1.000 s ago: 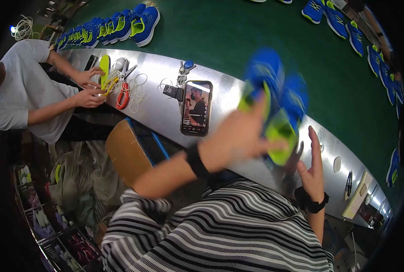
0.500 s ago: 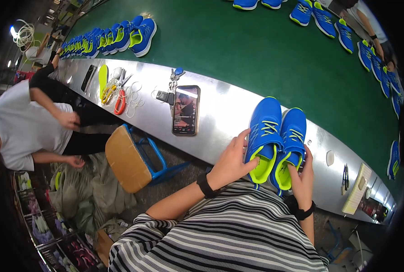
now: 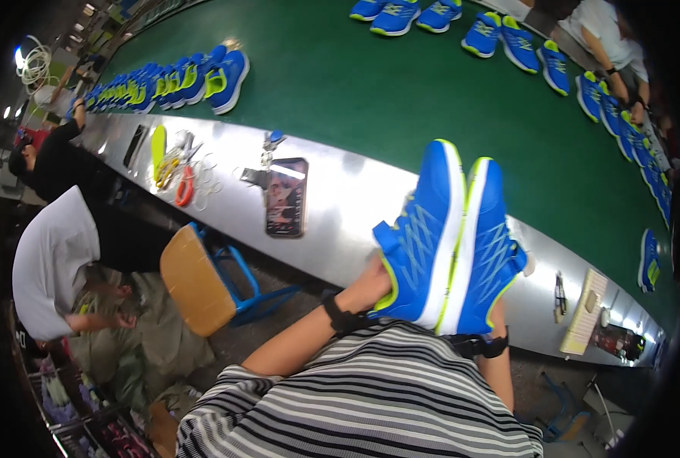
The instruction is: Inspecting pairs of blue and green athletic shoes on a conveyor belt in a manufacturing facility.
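Head view: striped shirt (image 3: 355, 389) nearest.
Left hand (image 3: 376, 281): gripping left shoe (image 3: 418, 237) at its opening; fingertips hidden.
Right hand (image 3: 499, 322): gripping right shoe (image 3: 486, 248) from the outer side, mostly hidden behind it.
Shoe pose: both blue, raised at near edge of metal worktop (image 3: 340, 195), toes pointing away, white soles facing each other.
Worktop left: phone (image 3: 286, 197), keys (image 3: 271, 146) just beyond; orange-handled scissors (image 3: 185, 188) farther left.
Worktop right: yellow pad (image 3: 584, 314).
Green surface (image 3: 317, 84): beyond worktop; shoe row (image 3: 225, 82) left, more shoes (image 3: 518, 46) along far side.
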Demonstrator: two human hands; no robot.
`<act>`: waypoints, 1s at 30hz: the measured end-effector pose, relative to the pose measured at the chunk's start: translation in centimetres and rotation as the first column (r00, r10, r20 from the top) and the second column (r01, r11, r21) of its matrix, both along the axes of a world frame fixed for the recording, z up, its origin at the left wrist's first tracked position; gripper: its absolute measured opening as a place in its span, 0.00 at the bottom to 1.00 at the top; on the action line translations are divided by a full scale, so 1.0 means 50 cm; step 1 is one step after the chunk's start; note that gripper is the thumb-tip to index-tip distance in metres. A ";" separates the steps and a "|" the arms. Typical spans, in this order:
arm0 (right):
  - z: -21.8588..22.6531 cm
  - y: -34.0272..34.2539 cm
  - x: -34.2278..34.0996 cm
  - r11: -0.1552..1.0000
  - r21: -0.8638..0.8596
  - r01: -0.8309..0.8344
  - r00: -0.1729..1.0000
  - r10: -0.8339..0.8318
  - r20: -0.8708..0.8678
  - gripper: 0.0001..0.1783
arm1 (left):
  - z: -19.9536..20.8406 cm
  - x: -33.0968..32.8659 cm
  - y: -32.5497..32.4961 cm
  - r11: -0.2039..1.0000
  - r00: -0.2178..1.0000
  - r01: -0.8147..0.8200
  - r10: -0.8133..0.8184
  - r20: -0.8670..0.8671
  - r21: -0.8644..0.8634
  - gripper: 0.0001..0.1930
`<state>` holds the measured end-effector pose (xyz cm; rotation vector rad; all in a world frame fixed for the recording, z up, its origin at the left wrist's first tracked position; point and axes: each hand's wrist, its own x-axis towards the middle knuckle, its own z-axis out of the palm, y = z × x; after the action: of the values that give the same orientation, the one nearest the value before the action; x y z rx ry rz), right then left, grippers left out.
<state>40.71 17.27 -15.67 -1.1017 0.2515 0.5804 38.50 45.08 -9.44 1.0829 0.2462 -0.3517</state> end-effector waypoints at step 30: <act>0.241 0.099 0.031 0.602 -0.408 0.687 0.364 0.201 0.910 0.39 | 0.156 0.007 -0.022 0.288 0.666 -0.695 -0.088 0.741 0.659 0.40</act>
<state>42.27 22.21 -3.62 -2.0215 -0.3665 -0.6556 38.84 43.99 -1.65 2.2063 -0.0221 0.7607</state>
